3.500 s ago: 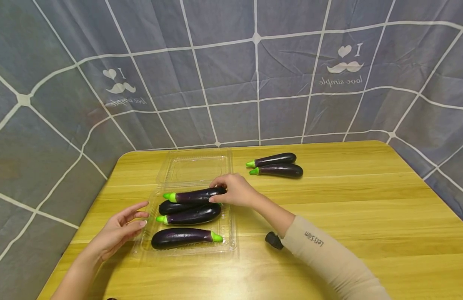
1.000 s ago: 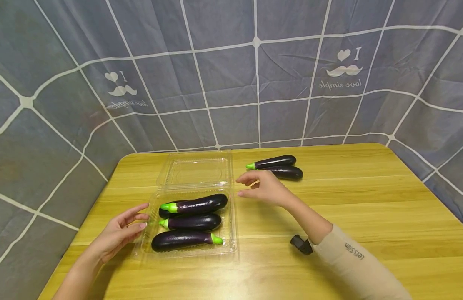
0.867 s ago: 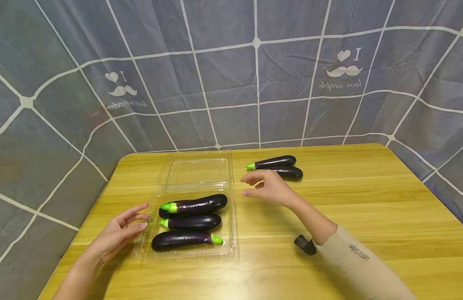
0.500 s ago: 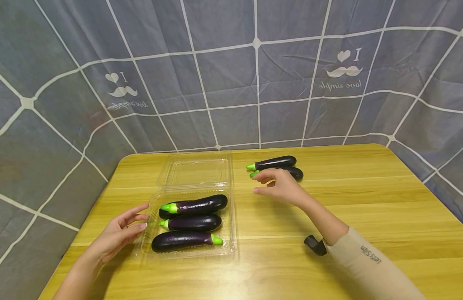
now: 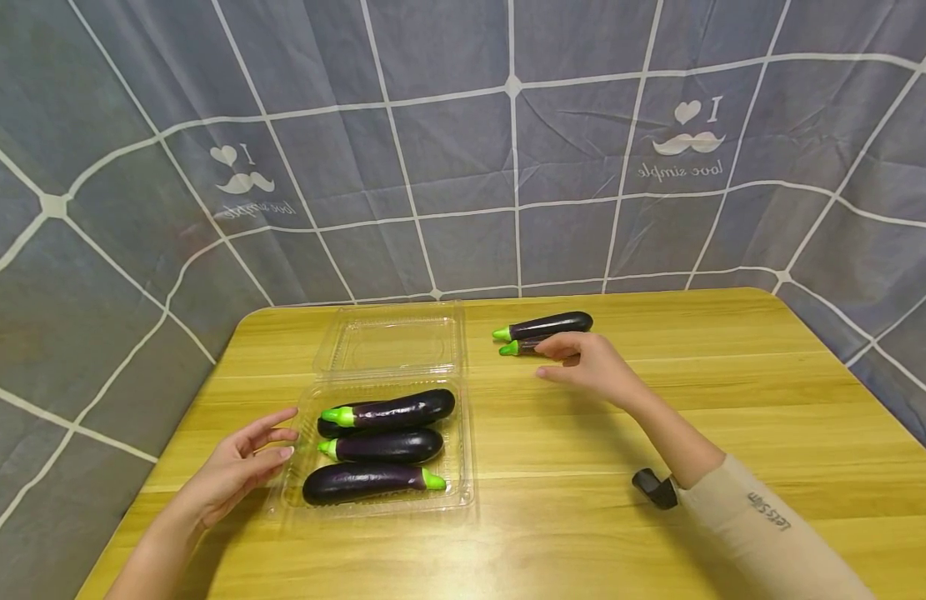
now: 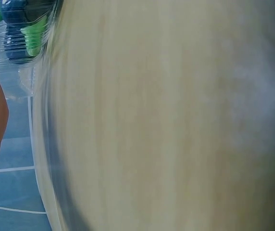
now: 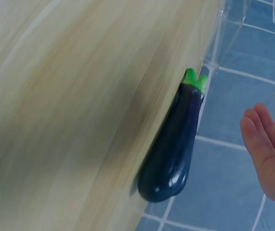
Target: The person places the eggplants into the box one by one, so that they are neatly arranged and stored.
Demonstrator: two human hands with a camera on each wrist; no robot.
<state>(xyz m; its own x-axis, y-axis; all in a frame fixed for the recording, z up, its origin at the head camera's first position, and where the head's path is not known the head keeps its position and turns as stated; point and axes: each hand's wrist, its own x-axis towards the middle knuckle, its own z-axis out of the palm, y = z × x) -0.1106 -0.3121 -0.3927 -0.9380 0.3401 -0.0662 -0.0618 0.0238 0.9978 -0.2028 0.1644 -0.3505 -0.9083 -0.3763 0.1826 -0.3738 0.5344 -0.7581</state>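
Observation:
My left hand (image 5: 241, 467) is held at the left side of a clear plastic clamshell box (image 5: 463, 467), fingers loosely spread and holding nothing. Several dark purple eggplants lie in the box; the top one (image 5: 406, 409) rests over another at the back, and the front one (image 5: 365, 483) points its green stem right. Over at the back right, two loose eggplants lie side by side on the table. My right hand (image 5: 593, 365), relaxed with nothing in it, overlaps the nearer eggplant (image 5: 530, 344) in the head view and hides its thick end. Behind that is the farther eggplant (image 5: 556, 324).
The box's lid (image 5: 391, 342) is folded back flat toward the curtain. A grey curtain (image 5: 463, 167) with white lines stands along the back and sides of the wooden table (image 5: 508, 533). A small black device (image 5: 655, 488) sits at my right wrist.
Earlier my right hand gripped an eggplant above the box; that eggplant now lies on the others. The right hand has moved right to the loose pair. My left hand stays put.

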